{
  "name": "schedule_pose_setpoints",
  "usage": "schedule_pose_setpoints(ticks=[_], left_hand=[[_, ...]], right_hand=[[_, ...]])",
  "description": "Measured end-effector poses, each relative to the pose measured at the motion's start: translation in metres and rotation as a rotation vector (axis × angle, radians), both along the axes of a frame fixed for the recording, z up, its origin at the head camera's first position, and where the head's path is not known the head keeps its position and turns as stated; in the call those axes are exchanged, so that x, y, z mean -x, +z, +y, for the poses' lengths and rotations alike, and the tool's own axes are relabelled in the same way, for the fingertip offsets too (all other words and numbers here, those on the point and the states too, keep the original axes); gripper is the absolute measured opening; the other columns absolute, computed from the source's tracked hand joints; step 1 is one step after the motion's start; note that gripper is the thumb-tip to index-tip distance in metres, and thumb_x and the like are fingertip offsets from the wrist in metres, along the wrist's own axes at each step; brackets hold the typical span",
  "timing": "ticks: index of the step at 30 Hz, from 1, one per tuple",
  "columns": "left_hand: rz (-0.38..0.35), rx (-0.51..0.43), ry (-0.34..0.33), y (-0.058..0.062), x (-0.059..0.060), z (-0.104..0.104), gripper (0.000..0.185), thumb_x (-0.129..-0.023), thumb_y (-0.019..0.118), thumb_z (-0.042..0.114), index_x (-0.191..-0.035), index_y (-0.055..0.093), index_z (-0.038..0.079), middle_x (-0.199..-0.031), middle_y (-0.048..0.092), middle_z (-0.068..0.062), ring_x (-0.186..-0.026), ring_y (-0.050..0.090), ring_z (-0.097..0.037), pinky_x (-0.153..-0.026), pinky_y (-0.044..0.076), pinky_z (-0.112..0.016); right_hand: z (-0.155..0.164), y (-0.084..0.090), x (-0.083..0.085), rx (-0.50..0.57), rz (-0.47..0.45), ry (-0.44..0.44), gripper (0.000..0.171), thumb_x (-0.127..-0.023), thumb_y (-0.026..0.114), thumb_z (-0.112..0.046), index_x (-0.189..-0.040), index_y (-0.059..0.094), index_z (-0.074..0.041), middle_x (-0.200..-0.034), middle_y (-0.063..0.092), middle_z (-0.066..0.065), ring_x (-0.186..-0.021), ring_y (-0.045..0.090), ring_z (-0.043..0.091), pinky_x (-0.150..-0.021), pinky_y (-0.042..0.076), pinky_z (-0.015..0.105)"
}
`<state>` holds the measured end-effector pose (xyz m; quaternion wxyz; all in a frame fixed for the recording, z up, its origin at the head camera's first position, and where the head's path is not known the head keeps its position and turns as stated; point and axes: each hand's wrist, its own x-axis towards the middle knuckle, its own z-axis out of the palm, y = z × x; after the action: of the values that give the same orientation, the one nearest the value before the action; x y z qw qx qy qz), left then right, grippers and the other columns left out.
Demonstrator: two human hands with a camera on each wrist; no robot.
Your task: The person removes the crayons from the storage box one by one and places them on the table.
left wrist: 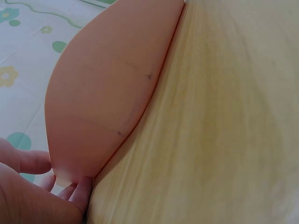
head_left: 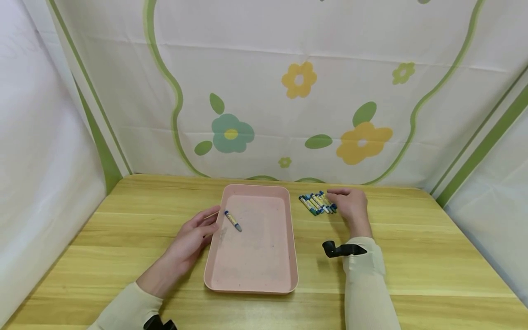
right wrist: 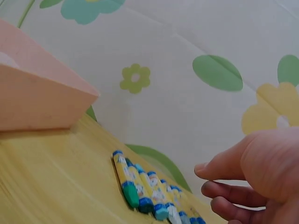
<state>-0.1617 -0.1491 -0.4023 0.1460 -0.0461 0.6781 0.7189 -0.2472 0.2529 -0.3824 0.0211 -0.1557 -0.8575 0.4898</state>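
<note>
- On a pale wooden tabletop (head_left: 412, 256) hemmed by flower-printed white cloth (head_left: 264, 91), seen from the head camera, a person's left hand (head_left: 194, 238) rests against the left rim of a shallow pink plastic tray (head_left: 251, 284), fingers relaxed and gripping nothing. Inside the tray lies one blue-wrapped wax crayon (head_left: 233, 221), near the upper left corner; the tray holds nothing else. To the tray's right, the person's right hand (head_left: 349, 204) lies with straight fingers just beside, perhaps touching, a row of blue-and-yellow wrapped crayons (head_left: 317, 203) lined up on the wood. No crayon is pinched.
- From the left wrist camera, the tray's outer wall (left wrist: 103, 102) fills the view, faintly scuffed, with fingertips (left wrist: 81, 189) touching its lower corner where it meets the table. The fingers press lightly rather than curl round the rim.
- From the right wrist camera, the crayon row (right wrist: 149, 191) sits on the table, well apart from the tray's corner (right wrist: 46, 98). The right hand hovers above and to the right, thumb and fingers loosely spread, holding nothing.
- The crayons look light, stiff and round, so likely to roll, and brittle enough to snap if bent; the paper-wrapped middle seems the surest place to pinch one. The tray looks light and rigid, best held by its rim.
</note>
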Motion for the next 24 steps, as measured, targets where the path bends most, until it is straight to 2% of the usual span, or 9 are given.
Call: schedule_pose_setpoints(ticks=[6,10,13,16,21,24], left_hand=[[0.006,0.002,-0.001,0.000,0.000,0.000,0.060,-0.106,0.054,0.007,-0.164,0.039,0.012,-0.173,0.035,-0.016,-0.156,0.039,-0.031,-0.113,0.043,-0.033],[0.005,0.003,0.006,0.000,-0.001,0.000,0.059,-0.106,0.054,0.007,-0.164,0.039,0.012,-0.172,0.035,-0.016,-0.156,0.040,-0.031,-0.115,0.043,-0.035],[0.002,0.003,0.010,0.000,-0.001,0.000,0.059,-0.106,0.054,0.007,-0.164,0.040,0.012,-0.172,0.036,-0.016,-0.156,0.040,-0.031,-0.116,0.042,-0.036],[0.003,0.000,0.012,0.000,-0.001,0.000,0.059,-0.106,0.053,0.007,-0.164,0.040,0.012,-0.172,0.036,-0.016,-0.156,0.040,-0.031,-0.118,0.041,-0.039],[0.005,-0.010,0.013,0.000,0.000,0.000,0.059,-0.106,0.053,0.006,-0.164,0.039,0.011,-0.172,0.035,-0.016,-0.156,0.039,-0.032,-0.122,0.038,-0.044],[0.006,-0.012,0.012,0.000,0.000,0.000,0.059,-0.106,0.053,0.006,-0.164,0.039,0.011,-0.172,0.035,-0.016,-0.156,0.039,-0.031,-0.123,0.037,-0.045]], right_hand=[[-0.015,0.014,0.000,0.037,0.068,0.060,0.037,-0.099,0.074,-0.027,-0.130,0.076,-0.006,-0.145,0.067,0.018,-0.138,0.057,0.034,-0.111,0.049,0.048],[-0.026,0.022,0.000,0.029,0.102,0.090,0.036,-0.099,0.075,-0.026,-0.128,0.077,-0.006,-0.139,0.071,0.018,-0.129,0.063,0.031,-0.097,0.054,0.037],[-0.034,0.027,0.000,0.026,0.113,0.106,0.035,-0.099,0.075,-0.027,-0.127,0.077,-0.007,-0.136,0.072,0.018,-0.124,0.065,0.029,-0.087,0.053,0.030],[-0.040,0.031,-0.001,0.030,0.126,0.122,0.034,-0.099,0.075,-0.027,-0.127,0.078,-0.007,-0.135,0.072,0.018,-0.122,0.065,0.030,-0.088,0.052,0.031],[-0.052,0.036,-0.002,0.049,0.157,0.163,0.034,-0.099,0.075,-0.027,-0.126,0.078,-0.007,-0.135,0.072,0.017,-0.125,0.065,0.031,-0.101,0.052,0.041],[-0.060,0.037,-0.002,0.050,0.179,0.191,0.034,-0.100,0.075,-0.027,-0.127,0.077,-0.008,-0.133,0.073,0.016,-0.123,0.066,0.031,-0.101,0.054,0.042]])
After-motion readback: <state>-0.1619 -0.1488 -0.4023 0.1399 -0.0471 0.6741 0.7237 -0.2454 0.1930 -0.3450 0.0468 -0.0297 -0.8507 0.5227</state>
